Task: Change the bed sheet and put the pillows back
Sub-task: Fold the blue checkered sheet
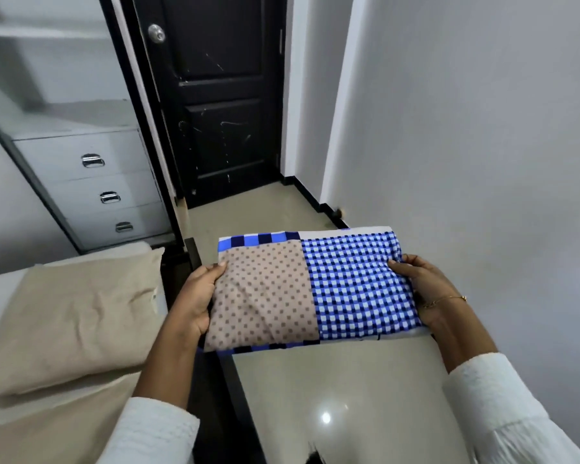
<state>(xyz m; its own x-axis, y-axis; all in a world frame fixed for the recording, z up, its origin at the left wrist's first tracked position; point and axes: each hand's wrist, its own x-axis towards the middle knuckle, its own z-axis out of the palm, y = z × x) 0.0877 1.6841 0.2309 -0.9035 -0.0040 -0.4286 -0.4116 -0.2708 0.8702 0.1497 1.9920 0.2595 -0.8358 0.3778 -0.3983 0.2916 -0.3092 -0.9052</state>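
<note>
Gripping folded sheet (310,289) edges, left hand (196,301), right hand (422,293)

- The left hand (196,301) and the right hand (424,289) are holding a folded sheet (310,291) by its two ends, above the shiny floor (342,396)
- A tan pillow (67,316) is lying on the bed (0,296), left of the sheet
- A black door (215,95) is standing shut ahead

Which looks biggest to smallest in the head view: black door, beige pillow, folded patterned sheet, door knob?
1. Black door.
2. Beige pillow, cut off at the left edge.
3. Folded patterned sheet, held in both hands; it sits nearer the camera, so its rank against the pillow is unsure.
4. Door knob, by far the smallest.
</note>
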